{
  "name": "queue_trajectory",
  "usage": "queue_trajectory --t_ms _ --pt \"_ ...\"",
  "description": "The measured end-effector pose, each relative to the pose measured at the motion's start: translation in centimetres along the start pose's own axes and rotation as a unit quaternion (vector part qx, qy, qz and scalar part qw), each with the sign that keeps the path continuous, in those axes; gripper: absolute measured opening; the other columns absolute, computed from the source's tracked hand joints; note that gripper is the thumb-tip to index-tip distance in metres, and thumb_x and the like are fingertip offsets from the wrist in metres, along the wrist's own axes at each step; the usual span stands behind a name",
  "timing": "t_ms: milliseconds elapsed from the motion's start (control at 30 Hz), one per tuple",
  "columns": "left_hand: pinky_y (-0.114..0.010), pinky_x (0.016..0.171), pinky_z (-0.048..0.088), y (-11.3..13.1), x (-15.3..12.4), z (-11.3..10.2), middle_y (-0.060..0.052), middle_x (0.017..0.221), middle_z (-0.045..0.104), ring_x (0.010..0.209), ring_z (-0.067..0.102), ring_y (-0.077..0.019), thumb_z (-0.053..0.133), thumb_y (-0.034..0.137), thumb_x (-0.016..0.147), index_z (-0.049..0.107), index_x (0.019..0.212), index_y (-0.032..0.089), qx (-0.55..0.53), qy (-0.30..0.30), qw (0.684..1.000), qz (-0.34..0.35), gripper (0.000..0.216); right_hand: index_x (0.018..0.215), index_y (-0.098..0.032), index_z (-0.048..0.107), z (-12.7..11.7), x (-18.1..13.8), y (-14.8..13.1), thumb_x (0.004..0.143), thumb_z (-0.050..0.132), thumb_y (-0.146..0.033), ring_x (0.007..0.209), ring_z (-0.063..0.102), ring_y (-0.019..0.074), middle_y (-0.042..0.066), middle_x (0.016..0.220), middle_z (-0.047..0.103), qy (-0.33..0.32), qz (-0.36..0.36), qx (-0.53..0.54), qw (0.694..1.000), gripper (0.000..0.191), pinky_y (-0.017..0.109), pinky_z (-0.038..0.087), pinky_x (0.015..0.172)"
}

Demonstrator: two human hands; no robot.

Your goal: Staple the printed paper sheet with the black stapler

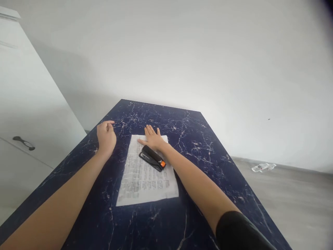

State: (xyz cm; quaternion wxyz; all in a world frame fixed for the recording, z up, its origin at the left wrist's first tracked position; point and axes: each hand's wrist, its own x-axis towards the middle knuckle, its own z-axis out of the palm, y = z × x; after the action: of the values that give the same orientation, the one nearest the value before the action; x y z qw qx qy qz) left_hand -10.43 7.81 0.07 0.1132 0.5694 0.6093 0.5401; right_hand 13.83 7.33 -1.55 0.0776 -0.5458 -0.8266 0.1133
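A printed sheet of paper (145, 180) lies flat on a dark blue marbled table (182, 132). A black stapler (152, 158) with an orange end rests on the sheet's upper part. My right hand (153, 138) lies flat, fingers spread, on the paper's far edge just beyond the stapler. My left hand (106, 136) rests on the bare tabletop to the left of the paper, fingers loosely curled, holding nothing.
A white cabinet with a dark handle (24, 142) stands at the left. A plain wall runs behind the table. A clear plastic bottle (262, 167) lies on the grey floor at the right.
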Motion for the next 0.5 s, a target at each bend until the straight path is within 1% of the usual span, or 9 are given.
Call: queue_trajectory --t_ms 67,133,233,300,333,400,467,500 --pt "-0.043 0.105 0.043 1.2 -0.5 -0.3 -0.010 0.102 0.066 0.112 0.057 -0.0278 0.041 0.022 0.100 0.066 0.098 0.020 0.011 0.038 0.999 0.011 0.025 0.166 -0.005 0.016 0.8 3.4 -2.6 0.100 0.021 -0.078 0.162 -0.002 0.0319 0.016 0.173 0.001 0.002 -0.016 0.006 1.000 0.099 0.067 -0.005 0.125" --pt "-0.042 0.106 0.042 2.2 -1.0 -0.5 -0.010 0.101 0.067 0.115 0.057 -0.0280 0.043 0.019 0.100 0.065 0.094 0.021 0.009 0.050 0.998 0.025 0.023 0.166 -0.005 0.018 1.5 5.7 -4.5 0.101 0.023 -0.075 0.162 -0.001 0.0314 0.017 0.173 0.002 0.005 -0.031 0.007 0.999 0.096 0.069 -0.005 0.124" --pt "-0.042 0.105 0.042 2.9 -1.3 -0.7 -0.010 0.103 0.066 0.118 0.055 -0.0280 0.043 0.017 0.100 0.062 0.092 0.021 -0.005 0.047 0.998 0.037 0.022 0.165 -0.005 0.021 1.9 7.0 -6.1 0.104 0.030 -0.068 0.162 0.002 0.0315 0.018 0.173 0.005 0.023 -0.052 0.008 0.998 0.088 0.070 -0.003 0.124" --pt "-0.042 0.104 0.042 3.1 -1.4 -0.7 -0.010 0.101 0.066 0.117 0.054 -0.0277 0.043 0.016 0.100 0.061 0.090 0.021 -0.011 0.048 0.998 0.039 0.022 0.164 -0.006 0.024 1.7 6.6 -6.4 0.107 0.035 -0.057 0.162 0.003 0.0306 0.017 0.173 0.008 0.065 -0.069 0.007 0.995 0.078 0.069 -0.001 0.125" --pt "-0.042 0.103 0.042 3.1 -1.4 -0.8 -0.010 0.100 0.065 0.116 0.055 -0.0275 0.043 0.015 0.099 0.061 0.089 0.021 -0.015 0.052 0.998 0.038 0.021 0.163 -0.007 0.027 1.5 6.1 -6.5 0.108 0.037 -0.049 0.162 0.004 0.0293 0.016 0.173 0.010 0.095 -0.080 0.006 0.992 0.070 0.067 -0.001 0.126" --pt "-0.041 0.100 0.043 3.2 -1.4 -0.8 -0.009 0.096 0.064 0.111 0.055 -0.0271 0.044 0.014 0.098 0.060 0.088 0.022 -0.024 0.068 0.997 0.041 0.020 0.160 -0.010 0.036 1.2 4.7 -6.4 0.108 0.039 -0.029 0.161 0.013 0.0256 0.014 0.172 0.022 0.142 -0.099 0.013 0.985 0.055 0.060 0.004 0.129" --pt "-0.040 0.097 0.045 3.5 -1.6 -0.9 -0.008 0.096 0.063 0.108 0.056 -0.0264 0.044 0.014 0.098 0.059 0.088 0.022 -0.034 0.083 0.994 0.061 0.020 0.155 -0.013 0.045 0.9 2.9 -6.2 0.106 0.038 -0.015 0.157 0.029 0.0212 0.012 0.168 0.034 0.141 -0.132 0.044 0.980 0.050 0.048 0.016 0.131" --pt "-0.039 0.095 0.046 3.7 -1.7 -0.9 -0.008 0.096 0.063 0.108 0.056 -0.0260 0.044 0.014 0.099 0.059 0.088 0.022 -0.038 0.086 0.993 0.077 0.021 0.153 -0.015 0.048 0.8 2.0 -6.1 0.105 0.038 -0.013 0.154 0.035 0.0199 0.011 0.166 0.039 0.122 -0.156 0.062 0.978 0.048 0.043 0.023 0.129"
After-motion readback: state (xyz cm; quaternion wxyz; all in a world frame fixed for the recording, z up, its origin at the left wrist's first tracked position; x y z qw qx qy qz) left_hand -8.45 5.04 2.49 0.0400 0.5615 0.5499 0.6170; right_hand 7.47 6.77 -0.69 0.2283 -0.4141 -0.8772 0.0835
